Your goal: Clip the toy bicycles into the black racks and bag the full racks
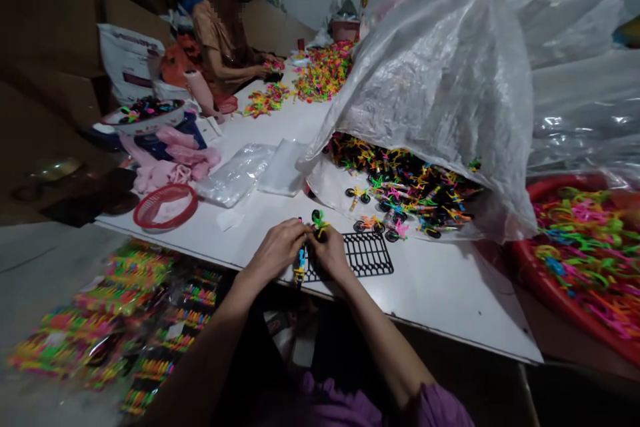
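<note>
My left hand and my right hand meet at the near edge of the white table. Both are closed on small toy bicycles: a blue and yellow one hangs under my left fingers and a green and black one sits at my right fingertips. Under my right hand lies a black plastic grid tray. Just beyond it, a heap of assembled toy bicycles spills from a large clear plastic bag.
A red mesh basket and clear plastic bags lie to the left. A red tub of colourful parts stands at the right. Packed toys lie on the floor at the left. Another person works at the far end.
</note>
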Tool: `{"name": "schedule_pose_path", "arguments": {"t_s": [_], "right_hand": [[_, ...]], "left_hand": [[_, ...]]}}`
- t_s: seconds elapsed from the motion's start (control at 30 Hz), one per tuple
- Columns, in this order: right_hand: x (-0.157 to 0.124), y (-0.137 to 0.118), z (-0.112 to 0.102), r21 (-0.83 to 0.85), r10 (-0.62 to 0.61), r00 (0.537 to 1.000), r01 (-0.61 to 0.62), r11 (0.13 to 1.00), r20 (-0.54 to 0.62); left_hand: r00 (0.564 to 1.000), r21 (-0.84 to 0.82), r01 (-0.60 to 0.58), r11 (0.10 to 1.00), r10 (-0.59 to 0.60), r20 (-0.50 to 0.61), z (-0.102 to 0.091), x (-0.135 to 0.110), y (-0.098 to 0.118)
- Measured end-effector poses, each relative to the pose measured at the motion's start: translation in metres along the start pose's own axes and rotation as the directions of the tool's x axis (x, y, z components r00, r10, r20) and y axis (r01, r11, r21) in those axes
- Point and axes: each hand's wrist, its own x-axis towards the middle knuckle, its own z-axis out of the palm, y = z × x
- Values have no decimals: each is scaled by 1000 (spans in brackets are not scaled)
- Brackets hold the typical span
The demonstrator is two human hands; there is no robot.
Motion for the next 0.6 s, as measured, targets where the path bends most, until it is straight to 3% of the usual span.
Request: {"name": "schedule_pose_path", "arguments": {"t_s": [0.1, 0.17, 0.33, 0.5, 0.6], "right_hand": [[0, 2, -3, -141, -84, 991, 98, 985, 101], [-2, 6, -6, -142, -136, 981, 156, 977, 140], [-10, 10, -8, -77, -119, 985, 130, 989, 126], [-14, 1, -19, -403, -54, 960, 166, 900, 276], [-13, -5, -16, -508, -57, 937, 237, 828, 343]], "left_hand": [[998, -68, 37, 997, -41, -47, 1, 1, -3], [993, -120, 75, 990, -84, -78, 3, -1, -4], [986, -148, 85, 985, -104, -130, 9, -5, -1], [985, -94, 86, 992, -99, -143, 11, -8, 0], [991, -78, 42, 996, -51, -122, 10, -10, -6]]}}
